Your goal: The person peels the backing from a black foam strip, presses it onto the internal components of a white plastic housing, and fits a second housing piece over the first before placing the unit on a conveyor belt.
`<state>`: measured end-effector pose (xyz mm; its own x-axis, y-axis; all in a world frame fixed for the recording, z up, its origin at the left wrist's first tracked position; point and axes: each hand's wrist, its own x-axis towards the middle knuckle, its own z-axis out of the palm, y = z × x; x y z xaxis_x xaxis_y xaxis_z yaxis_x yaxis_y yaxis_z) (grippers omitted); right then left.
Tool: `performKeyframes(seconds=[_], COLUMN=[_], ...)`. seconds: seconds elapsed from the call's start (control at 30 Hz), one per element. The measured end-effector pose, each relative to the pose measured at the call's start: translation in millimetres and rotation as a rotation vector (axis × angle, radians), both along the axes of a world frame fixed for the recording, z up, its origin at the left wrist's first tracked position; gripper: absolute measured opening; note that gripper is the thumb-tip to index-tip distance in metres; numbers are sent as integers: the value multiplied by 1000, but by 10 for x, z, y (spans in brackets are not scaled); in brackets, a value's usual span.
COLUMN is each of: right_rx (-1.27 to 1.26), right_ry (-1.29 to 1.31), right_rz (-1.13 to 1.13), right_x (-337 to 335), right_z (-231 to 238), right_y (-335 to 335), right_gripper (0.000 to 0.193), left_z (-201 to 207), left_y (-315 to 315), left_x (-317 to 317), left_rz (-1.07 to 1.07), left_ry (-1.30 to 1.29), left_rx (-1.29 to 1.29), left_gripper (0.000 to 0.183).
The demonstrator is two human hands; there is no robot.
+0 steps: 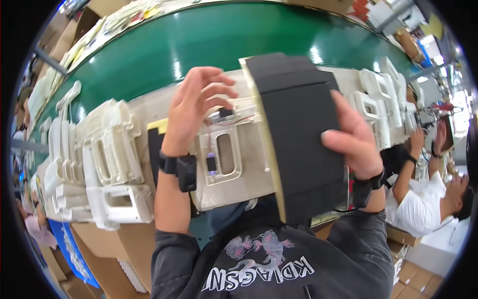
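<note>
A black folded board (303, 129) with a cream edge stands tilted in front of me, just right of the middle. My right hand (353, 137) grips it by its right side, thumb against the black face. On the bench left of the board lies a white plastic housing (234, 172) with an oblong handle opening. Thin red wires and a small dark part (211, 163) with a purplish end sit in the housing. Over the housing's upper left my left hand (196, 97) is raised, fingers apart and bent, holding nothing. The board hides the housing's right side.
White plastic housings (117, 149) are stacked on the left, with more (376, 99) on the right. A green conveyor belt (209, 40) runs along the far side. Another black piece (155, 142) lies beside my left wrist. At the right sits a co-worker in a white shirt (420, 204).
</note>
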<state>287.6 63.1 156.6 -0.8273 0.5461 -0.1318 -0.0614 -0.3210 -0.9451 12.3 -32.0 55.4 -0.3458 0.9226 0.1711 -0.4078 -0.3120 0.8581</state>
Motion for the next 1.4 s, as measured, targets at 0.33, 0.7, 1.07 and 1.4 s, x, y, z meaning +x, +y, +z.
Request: performKeyframes(seconds=[0.33,0.7,1.07,1.4], right_rx=[738,1459,1055,995], right_ry=[-617,-639,-137,-181], right_rz=[-303,-362,320,325], right_x=[1423,953,234,231], right_z=[-1410,-1080,-818,-1019], right_y=[1406,911,-285,-245], right_gripper=[69,38,37,34], left_z=[-169,716,1098,329], left_y=[221,-122,-1751,-2192], left_x=[-42,-104,-375,-427], left_rz=[158,434,927,850], left_ry=[237,555,1338,1406], left_rx=[-57,-46,-701,-1105], left_gripper=[25,23,50,100])
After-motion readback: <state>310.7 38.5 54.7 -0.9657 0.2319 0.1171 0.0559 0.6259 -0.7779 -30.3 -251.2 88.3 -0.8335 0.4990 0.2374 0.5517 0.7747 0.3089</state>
